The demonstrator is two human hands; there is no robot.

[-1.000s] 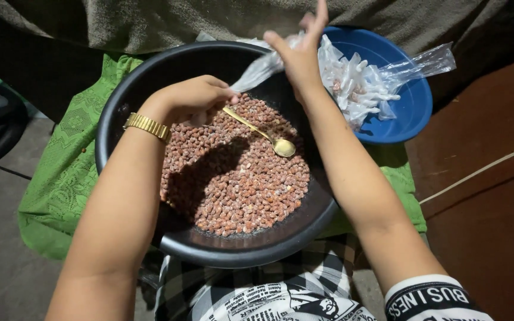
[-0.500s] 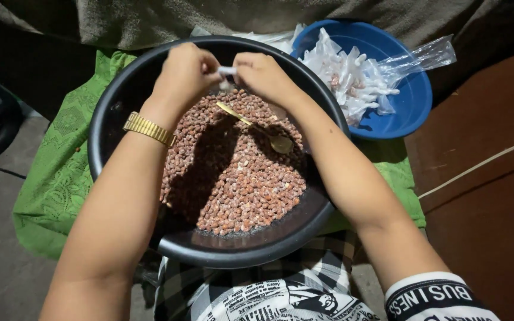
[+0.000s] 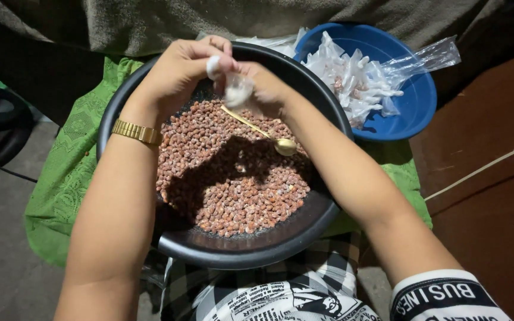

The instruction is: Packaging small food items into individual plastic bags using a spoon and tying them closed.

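A large black bowl (image 3: 251,252) on my lap holds a heap of reddish-brown coated nuts (image 3: 233,184). A gold spoon (image 3: 269,135) lies on the nuts, its bowl end to the right. Above the bowl's far side, my left hand (image 3: 179,68) and my right hand (image 3: 263,89) meet on a small clear plastic bag (image 3: 233,86). Both hands pinch the bag between their fingers. My left wrist wears a gold watch band (image 3: 137,132).
A blue bowl (image 3: 414,101) at the upper right holds several small clear plastic bags (image 3: 352,77). A green cloth (image 3: 66,178) lies under the black bowl. A brown wooden surface (image 3: 489,178) is on the right and grey floor on the left.
My right hand pulled a plastic bag from the blue bowl over to the black bowl. My left hand rose from the nuts, and both hands now hold the bag together.
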